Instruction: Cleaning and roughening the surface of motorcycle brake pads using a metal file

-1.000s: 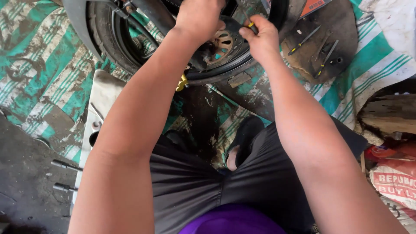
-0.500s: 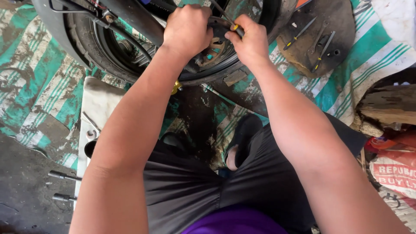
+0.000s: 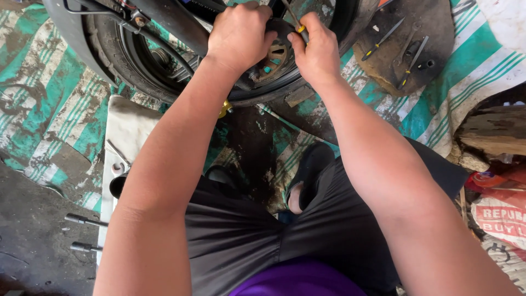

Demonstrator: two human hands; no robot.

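Rubber wheel (image 3: 109, 60), right hand (image 3: 316, 52) gripping screwdriver (image 3: 296, 24) (yellow-collared)

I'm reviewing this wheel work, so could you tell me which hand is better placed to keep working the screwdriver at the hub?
Probably the right hand: it already grips the screwdriver beside the wheel hub, while the left hand rests on the wheel.

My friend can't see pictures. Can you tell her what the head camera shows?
Two bare arms reach to a wheel: the left hand grips its hub, the right hand holds a yellow-handled screwdriver there. More tools lie on a dark mat over a green-striped sheet.
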